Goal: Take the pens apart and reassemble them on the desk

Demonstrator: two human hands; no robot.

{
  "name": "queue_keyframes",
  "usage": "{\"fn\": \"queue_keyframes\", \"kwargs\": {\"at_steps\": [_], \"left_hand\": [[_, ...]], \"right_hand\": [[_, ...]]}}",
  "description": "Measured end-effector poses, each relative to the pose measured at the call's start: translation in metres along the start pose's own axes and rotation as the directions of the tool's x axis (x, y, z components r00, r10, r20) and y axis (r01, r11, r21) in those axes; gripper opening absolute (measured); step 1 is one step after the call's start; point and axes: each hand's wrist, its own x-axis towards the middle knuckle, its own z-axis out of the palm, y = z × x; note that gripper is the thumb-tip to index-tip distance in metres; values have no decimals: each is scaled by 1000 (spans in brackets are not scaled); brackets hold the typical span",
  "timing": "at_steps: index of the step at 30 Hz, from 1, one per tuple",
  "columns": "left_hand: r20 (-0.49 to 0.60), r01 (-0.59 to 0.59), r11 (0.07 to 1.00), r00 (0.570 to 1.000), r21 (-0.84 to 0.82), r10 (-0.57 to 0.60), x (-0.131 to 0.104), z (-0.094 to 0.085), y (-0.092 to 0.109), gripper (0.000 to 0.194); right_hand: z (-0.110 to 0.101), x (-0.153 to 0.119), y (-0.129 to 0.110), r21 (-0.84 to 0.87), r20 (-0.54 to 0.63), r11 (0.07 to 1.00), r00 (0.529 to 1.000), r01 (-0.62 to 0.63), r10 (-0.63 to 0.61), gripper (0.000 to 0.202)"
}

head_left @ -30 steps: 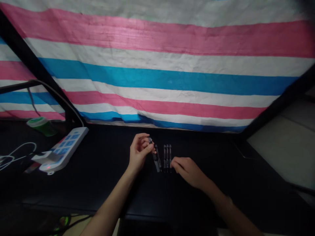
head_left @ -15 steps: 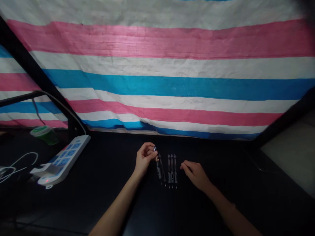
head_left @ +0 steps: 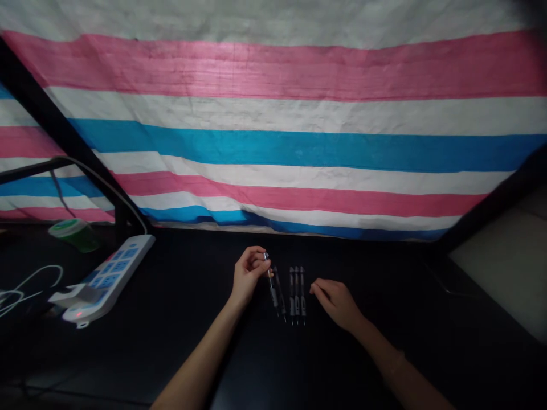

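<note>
Clear pens with dark grips lie on the black table. Three pens (head_left: 297,296) stand side by side in a row, tips toward me. Just left of them another pen (head_left: 280,293) lies at a slant. My left hand (head_left: 249,274) pinches the upper end of a pen (head_left: 272,287) between thumb and fingers, close beside the slanted one. Right of the row, my right hand (head_left: 335,299) rests on the table with its fingers curled together; it touches none of the pens, and nothing shows in it.
A white power strip (head_left: 122,270) with a plug in it lies at the left. Behind it are a green cup with a pale lid (head_left: 79,234) and a white cable (head_left: 55,267). A striped sheet (head_left: 299,148) hangs behind the table (head_left: 265,364), between black frame bars.
The view has shifted slightly, moving everything a little to the left. My left hand still grips the pen, its lower end a little higher; my right hand keeps its curled pose.
</note>
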Motion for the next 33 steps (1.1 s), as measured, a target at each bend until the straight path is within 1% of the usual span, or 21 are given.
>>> {"fn": "queue_keyframes", "kwargs": {"at_steps": [2,6,12,16,21,25,29,33], "left_hand": [[3,4,1000,1000,8,-4,0,0,0,34],[14,0,1000,1000,13,0,1,0,-1,40],[-7,-2,998,1000,60,2,3,-1,-3,34],[6,14,992,1000,128,-15,3,0,-2,37],[-4,15,971,1000,238,-15,2,0,-2,38],[3,2,914,1000,405,-4,2,-4,-5,37],[3,-30,804,999,595,36,1,-9,-12,30],[21,-48,701,999,711,48,0,-8,-21,27]], "right_hand": [[-1,0,-2,-14,3,1000,1000,7,-7,34],[-1,-1,-3,-40,5,999,1000,16,-16,34],[2,0,1,-71,-13,997,1000,26,-27,34],[2,1,2,-93,-20,995,999,33,-35,34],[2,0,3,-106,-32,994,999,36,-39,36],[2,0,4,-121,-47,992,998,27,-33,36],[2,1,4,-132,-52,991,998,27,-34,36],[1,1,5,-136,-54,990,998,24,-32,34]]}}
